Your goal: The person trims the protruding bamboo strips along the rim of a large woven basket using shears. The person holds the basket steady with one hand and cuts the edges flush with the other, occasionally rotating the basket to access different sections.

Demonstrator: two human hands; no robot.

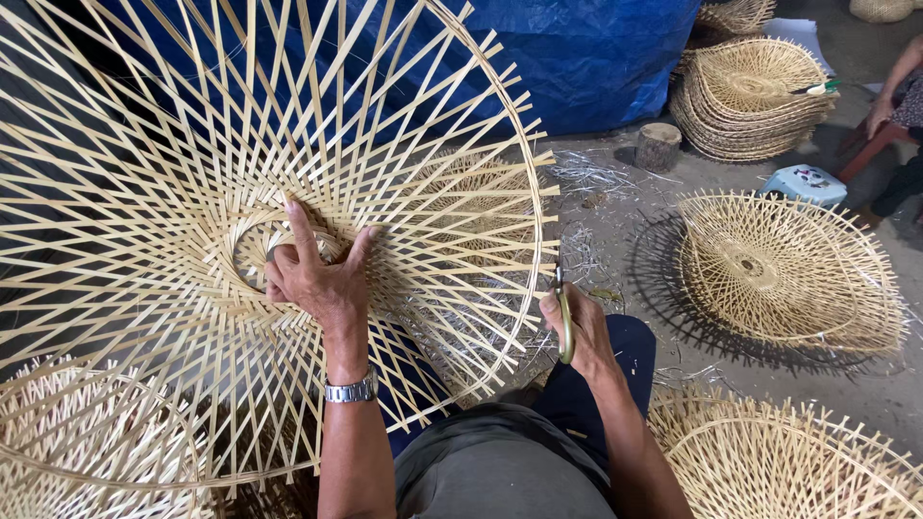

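Observation:
A large open-weave bamboo frame [192,144], round and cone-like, stands tilted in front of me. My left hand [322,274] presses on its woven middle ring, fingers spread, a metal watch on the wrist. My right hand [577,332] is closed around a pair of green-handled shears [563,322] at the frame's right rim, where cut strip ends stick out.
Another woven frame [784,269] lies on the concrete floor to the right, one more [788,461] at lower right, one at lower left [87,452]. A stack of frames [750,96], a wood stump [659,144], a blue tarp [596,58] and another person's arm [894,86] are behind.

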